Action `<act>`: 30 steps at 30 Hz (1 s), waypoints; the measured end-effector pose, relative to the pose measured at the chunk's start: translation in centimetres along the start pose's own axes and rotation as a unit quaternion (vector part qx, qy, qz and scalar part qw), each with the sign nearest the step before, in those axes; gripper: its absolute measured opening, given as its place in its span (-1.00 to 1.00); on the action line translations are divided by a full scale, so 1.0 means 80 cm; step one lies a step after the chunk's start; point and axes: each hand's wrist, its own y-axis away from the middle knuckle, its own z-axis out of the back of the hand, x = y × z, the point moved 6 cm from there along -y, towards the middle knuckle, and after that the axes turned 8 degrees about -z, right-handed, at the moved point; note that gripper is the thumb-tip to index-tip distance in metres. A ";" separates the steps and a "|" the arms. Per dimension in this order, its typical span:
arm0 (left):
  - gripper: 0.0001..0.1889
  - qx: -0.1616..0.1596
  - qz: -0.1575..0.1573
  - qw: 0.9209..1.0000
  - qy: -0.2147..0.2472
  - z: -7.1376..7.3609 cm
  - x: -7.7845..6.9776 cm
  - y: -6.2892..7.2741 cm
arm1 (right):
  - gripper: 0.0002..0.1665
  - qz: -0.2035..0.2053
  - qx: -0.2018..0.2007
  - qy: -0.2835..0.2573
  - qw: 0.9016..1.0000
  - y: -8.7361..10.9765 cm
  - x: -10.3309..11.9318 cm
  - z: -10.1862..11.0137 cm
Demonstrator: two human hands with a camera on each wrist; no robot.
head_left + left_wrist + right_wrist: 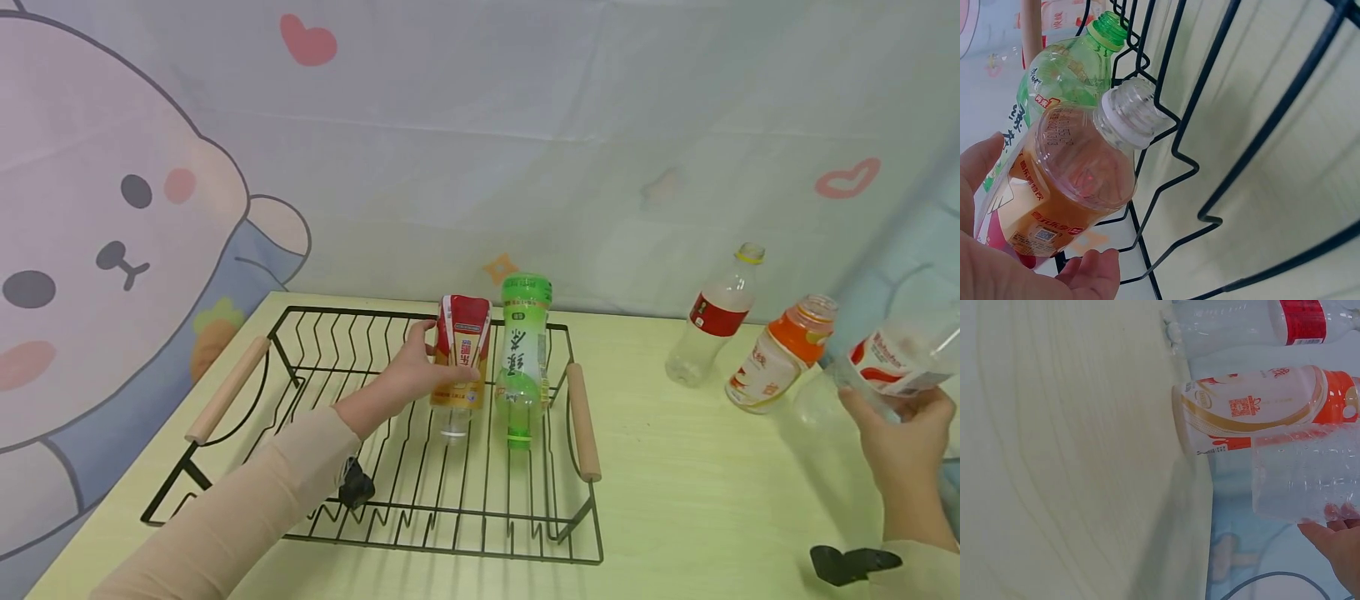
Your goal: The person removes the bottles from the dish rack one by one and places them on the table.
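Observation:
My left hand (408,371) is around an upside-down plastic bottle (467,333) with a red and yellow label, thumb across its front. Its uncapped neck (1132,112) points down between the wires of a black dish rack (450,546). Beside it, a green tea bottle (523,354) also stands neck down in the rack. Over at the right, my right hand (900,425) grips a clear plastic bottle (888,362) with a red and white label, held tilted. In the right wrist view, that bottle's clear lower part (1300,478) shows above the fingers.
Two uncapped bottles stand upright on the pale wooden table (660,500) at the right: a clear one with a red label (718,315) and an orange and white one (772,362). The rack's wooden handles (582,421) rise at its sides. A printed cloth (450,150) hangs behind.

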 end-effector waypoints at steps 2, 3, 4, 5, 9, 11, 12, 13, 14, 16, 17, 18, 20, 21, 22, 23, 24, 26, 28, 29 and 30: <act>0.09 0.002 -0.002 1.000 0.002 -0.001 0.001 0.000 | -0.05 0.005 -0.005 0.011 1.000 -0.023 -0.023 0.000; 0.09 0.004 -0.002 1.000 0.004 -0.001 0.001 0.000 | -0.03 0.008 -0.008 0.019 1.000 -0.037 -0.037 -0.001; 0.09 0.005 -0.002 1.000 0.006 -0.001 0.002 0.001 | -0.01 0.009 -0.009 0.026 1.000 -0.050 -0.050 -0.002; 0.09 0.008 -0.001 1.000 0.007 -0.002 0.002 0.001 | 0.02 0.003 -0.010 0.030 0.999 -0.061 -0.061 -0.003; 0.11 0.014 0.004 1.000 0.015 -0.002 0.003 0.001 | 0.11 -0.011 -0.010 0.041 0.999 -0.093 -0.094 -0.009; 0.11 0.017 0.005 1.000 0.016 -0.003 0.004 0.002 | 0.14 -0.019 -0.009 0.047 0.999 -0.101 -0.103 -0.010; 0.11 0.017 0.005 1.000 0.017 -0.003 0.004 0.001 | 0.16 -0.022 -0.009 0.052 0.998 -0.102 -0.105 -0.011; 0.11 0.018 0.006 1.000 0.018 -0.004 0.005 0.001 | 0.18 -0.026 -0.008 0.059 0.998 -0.103 -0.107 -0.012; 0.10 0.019 0.006 1.000 0.017 -0.004 0.005 0.001 | 0.19 -0.029 -0.008 0.064 0.998 -0.103 -0.108 -0.012; 0.09 0.019 0.005 1.000 0.015 -0.005 0.005 0.001 | 0.20 -0.035 -0.008 0.072 0.997 -0.102 -0.109 -0.013; 0.09 0.020 0.005 1.000 0.015 -0.006 0.005 0.001 | 0.19 -0.037 -0.007 0.074 0.997 -0.100 -0.109 -0.013; 0.09 0.020 0.005 1.000 0.015 -0.006 0.005 0.001 | 0.19 -0.040 -0.006 0.077 0.996 -0.098 -0.109 -0.013; 0.09 0.020 0.004 1.000 0.015 -0.007 0.005 0.001 | 0.19 -0.046 -0.003 0.078 0.996 -0.095 -0.109 -0.013; 0.09 0.021 0.004 1.000 0.017 -0.007 0.005 0.001 | 0.20 -0.049 -0.003 0.078 0.996 -0.094 -0.109 -0.012; 0.09 0.021 0.004 1.000 0.019 -0.008 0.005 0.001 | 0.20 -0.052 -0.002 0.078 0.996 -0.093 -0.109 -0.012; 0.10 0.022 0.004 1.000 0.022 -0.008 0.005 0.001 | 0.20 -0.053 -0.003 0.079 0.995 -0.091 -0.109 -0.011; 0.10 0.023 0.005 0.999 0.024 -0.008 0.005 0.002 | 0.20 -0.055 -0.003 0.078 0.995 -0.091 -0.109 -0.011; 0.10 0.023 0.006 0.999 0.025 -0.009 0.006 0.002 | 0.20 -0.057 -0.004 0.076 0.995 -0.091 -0.110 -0.010; 0.10 0.022 0.010 0.999 0.022 -0.008 0.007 0.002 | 0.20 -0.057 -0.005 0.079 0.995 -0.092 -0.112 -0.010; 0.10 0.022 0.011 1.000 0.020 -0.008 0.007 0.002 | 0.20 -0.057 -0.005 0.079 0.995 -0.092 -0.113 -0.010; 0.10 0.021 0.013 1.000 0.017 -0.008 0.008 0.002 | 0.20 -0.058 -0.003 0.079 0.995 -0.092 -0.114 -0.010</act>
